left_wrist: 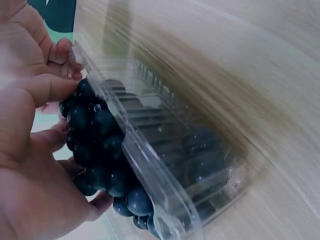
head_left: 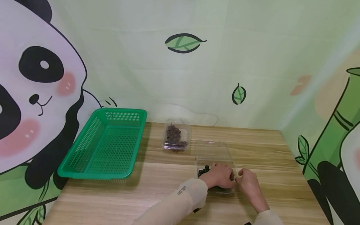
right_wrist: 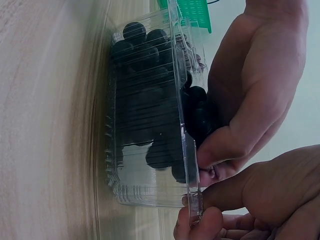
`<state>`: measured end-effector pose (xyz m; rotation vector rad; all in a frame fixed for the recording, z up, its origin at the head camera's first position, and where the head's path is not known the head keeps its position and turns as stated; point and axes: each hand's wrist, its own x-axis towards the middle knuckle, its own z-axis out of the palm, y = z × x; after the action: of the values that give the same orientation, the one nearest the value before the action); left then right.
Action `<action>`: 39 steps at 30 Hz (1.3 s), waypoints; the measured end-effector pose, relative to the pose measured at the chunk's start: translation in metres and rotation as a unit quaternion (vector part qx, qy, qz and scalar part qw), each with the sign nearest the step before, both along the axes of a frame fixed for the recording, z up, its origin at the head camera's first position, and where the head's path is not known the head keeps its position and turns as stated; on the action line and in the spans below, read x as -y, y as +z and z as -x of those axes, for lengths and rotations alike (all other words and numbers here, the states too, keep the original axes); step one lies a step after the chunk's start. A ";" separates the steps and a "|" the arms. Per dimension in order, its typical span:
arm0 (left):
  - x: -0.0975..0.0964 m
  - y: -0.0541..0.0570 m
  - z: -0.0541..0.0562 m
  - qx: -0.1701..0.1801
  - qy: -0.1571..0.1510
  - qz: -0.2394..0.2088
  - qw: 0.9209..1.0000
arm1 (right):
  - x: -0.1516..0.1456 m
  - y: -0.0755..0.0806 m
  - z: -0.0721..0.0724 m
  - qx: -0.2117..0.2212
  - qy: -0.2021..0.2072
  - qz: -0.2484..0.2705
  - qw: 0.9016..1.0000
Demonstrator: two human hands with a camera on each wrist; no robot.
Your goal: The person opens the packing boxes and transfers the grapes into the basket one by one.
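A clear plastic clamshell box [head_left: 222,189] of dark grapes [left_wrist: 102,137] sits on the wooden table, its lid [head_left: 212,150] folded back toward the wall. My left hand [head_left: 222,175] reaches over the box, and its fingers curl round the bunch, which bulges above the rim. At the box's right side, my right hand [head_left: 248,182] pinches the rim's corner between thumb and fingers. Seen from the right wrist, the left thumb presses against the grapes close to that corner. More grapes show through the box wall [right_wrist: 150,195]. From the head, my left hand hides most of the bunch.
An open green plastic basket [head_left: 97,175] stands at the left of the table [head_left: 261,147]. Toward the back, near the wall, a second clear box [head_left: 185,132] contains reddish-purple grapes [head_left: 172,135]. A printed cloth [head_left: 140,78] with a panda and leaves hangs behind the table.
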<state>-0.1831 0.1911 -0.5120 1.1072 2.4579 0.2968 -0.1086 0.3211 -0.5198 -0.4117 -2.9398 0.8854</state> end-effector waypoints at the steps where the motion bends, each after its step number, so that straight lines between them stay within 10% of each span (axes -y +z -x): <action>1: 0.001 0.000 0.001 0.005 -0.002 -0.010 1.000 | 0.000 0.000 0.000 -0.001 0.001 -0.001 1.000; 30: 0.014 0.007 0.004 0.018 -0.030 -0.086 0.996 | -0.001 -0.001 0.000 -0.013 -0.004 -0.012 1.000; 39: 0.023 0.010 0.009 -0.048 -0.041 -0.136 0.989 | -0.001 -0.001 0.001 -0.013 -0.010 -0.004 1.000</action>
<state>-0.1921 0.1682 -0.5022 1.3586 2.5005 0.5815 -0.1093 0.3221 -0.5205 -0.4247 -2.9092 0.8709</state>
